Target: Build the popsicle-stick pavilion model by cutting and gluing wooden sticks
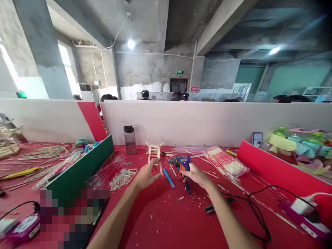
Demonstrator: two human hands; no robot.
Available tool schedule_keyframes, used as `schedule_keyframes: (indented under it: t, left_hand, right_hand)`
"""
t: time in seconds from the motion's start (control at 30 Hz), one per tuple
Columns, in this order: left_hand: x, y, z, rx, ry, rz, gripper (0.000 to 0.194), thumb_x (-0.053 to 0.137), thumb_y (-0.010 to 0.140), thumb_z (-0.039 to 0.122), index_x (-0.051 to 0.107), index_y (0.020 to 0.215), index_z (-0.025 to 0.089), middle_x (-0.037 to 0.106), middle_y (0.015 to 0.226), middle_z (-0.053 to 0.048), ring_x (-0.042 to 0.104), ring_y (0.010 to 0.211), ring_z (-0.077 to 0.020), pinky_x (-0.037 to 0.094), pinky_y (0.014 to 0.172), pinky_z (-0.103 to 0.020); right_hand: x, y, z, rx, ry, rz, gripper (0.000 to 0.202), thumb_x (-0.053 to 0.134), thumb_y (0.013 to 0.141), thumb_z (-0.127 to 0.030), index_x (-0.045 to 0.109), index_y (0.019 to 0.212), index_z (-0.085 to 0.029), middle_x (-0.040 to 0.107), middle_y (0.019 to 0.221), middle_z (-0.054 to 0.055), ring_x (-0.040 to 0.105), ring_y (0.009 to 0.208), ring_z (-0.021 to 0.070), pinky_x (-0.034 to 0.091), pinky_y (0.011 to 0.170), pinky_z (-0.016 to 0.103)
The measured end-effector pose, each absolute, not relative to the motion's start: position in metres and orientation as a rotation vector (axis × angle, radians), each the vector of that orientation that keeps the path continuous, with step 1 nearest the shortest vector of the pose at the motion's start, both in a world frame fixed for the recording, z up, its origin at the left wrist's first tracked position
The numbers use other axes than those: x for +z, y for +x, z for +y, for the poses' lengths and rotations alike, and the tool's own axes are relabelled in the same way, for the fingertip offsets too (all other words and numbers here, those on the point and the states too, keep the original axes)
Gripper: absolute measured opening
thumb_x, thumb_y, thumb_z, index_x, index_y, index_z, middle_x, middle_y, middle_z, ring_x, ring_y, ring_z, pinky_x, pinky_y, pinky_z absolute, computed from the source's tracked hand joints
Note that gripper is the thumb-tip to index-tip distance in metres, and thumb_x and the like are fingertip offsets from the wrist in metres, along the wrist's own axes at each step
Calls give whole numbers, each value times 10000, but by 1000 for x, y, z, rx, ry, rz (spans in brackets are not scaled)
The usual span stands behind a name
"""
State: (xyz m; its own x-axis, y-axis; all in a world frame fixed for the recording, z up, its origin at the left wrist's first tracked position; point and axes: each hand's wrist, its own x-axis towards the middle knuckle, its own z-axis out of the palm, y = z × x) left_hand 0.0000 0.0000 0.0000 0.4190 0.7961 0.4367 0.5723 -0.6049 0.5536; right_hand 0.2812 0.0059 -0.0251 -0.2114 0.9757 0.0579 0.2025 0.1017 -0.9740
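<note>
The right hand (195,175) grips a glue gun (183,160) just right of the wooden frame (155,148). The left hand (146,175) is before that frame, thumb and fingers spread; I can't tell whether they touch it. A bottle (130,141) stands left of the frame.

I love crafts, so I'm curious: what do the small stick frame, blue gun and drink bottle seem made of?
Stick frame: probably bare wood; pale, matte sticks. Blue gun: likely smooth plastic, from its moulded shape and solid colour. Bottle: smooth, see-through grey body, plastic or glass; I can't tell which.
</note>
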Motion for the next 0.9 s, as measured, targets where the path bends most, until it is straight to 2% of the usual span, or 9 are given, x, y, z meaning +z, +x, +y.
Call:
schedule_keyframes:
  t: [0.17, 0.27, 0.4, 0.53, 0.67, 0.77, 0.9]
  left_hand:
    - [1, 2, -2, 997, 2400, 1170, 596, 631, 821, 462, 422, 1332, 236, 684, 1025, -67, 646, 876, -231, 495, 781, -348]
    - [1, 1, -2, 1024, 2393, 1133, 571, 636, 820, 432, 435, 1318, 239, 679, 1086, -77, 644, 880, -224, 494, 770, -341]
    - [4, 2, -5, 1057, 2374, 1067, 557, 656, 813, 414, 449, 1302, 246, 670, 1139, -82, 638, 868, -214, 493, 773, -340]
    - [8, 6, -8, 1134, 2300, 962, 544, 678, 805, 391, 464, 1283, 246, 663, 1160, -84, 633, 861, -201, 497, 801, -347]
    - [7, 7, -4, 1234, 2180, 947, 515, 681, 810, 390, 466, 1249, 228, 643, 1190, -96, 626, 861, -191, 508, 802, -357]
    - [5, 5, 0, 1248, 2174, 1016, 516, 667, 822, 394, 442, 1254, 224, 638, 1187, -85, 618, 856, -179, 506, 793, -345]
    - [1, 3, 1, 1130, 2285, 1086, 512, 654, 827, 403, 450, 1263, 229, 656, 1128, -73, 618, 851, -185, 500, 774, -339]
  right_hand:
    - [-27, 280, 12, 1057, -1245, -1643, 281, 715, 752, -379, 519, 849, -203, 568, 700, -39, 589, 602, 136, 504, 538, 252]
    - [-24, 281, 11, 998, -1282, -1730, 248, 663, 798, -381, 494, 842, -205, 552, 638, -52, 558, 504, 120, 445, 487, 233]
    - [-19, 278, 7, 748, -1426, -1807, 160, 621, 811, -282, 483, 790, -204, 529, 556, -58, 526, 458, 120, 364, 468, 217]
    - [-13, 272, 1, 634, -1411, -1895, 88, 592, 808, -239, 517, 791, -198, 562, 589, -36, 546, 501, 132, 360, 506, 225]
    - [-9, 277, -5, 767, -1292, -2072, 115, 665, 743, -239, 592, 807, -177, 621, 705, -7, 561, 615, 149, 407, 580, 243]
    - [-7, 284, -10, 998, -1118, -2103, 267, 752, 672, -251, 631, 899, -177, 647, 809, 4, 573, 696, 163, 449, 632, 259]
    - [-4, 286, -12, 1301, -974, -1828, 300, 717, 741, -383, 585, 923, -185, 603, 761, -2, 530, 590, 123, 431, 512, 235]
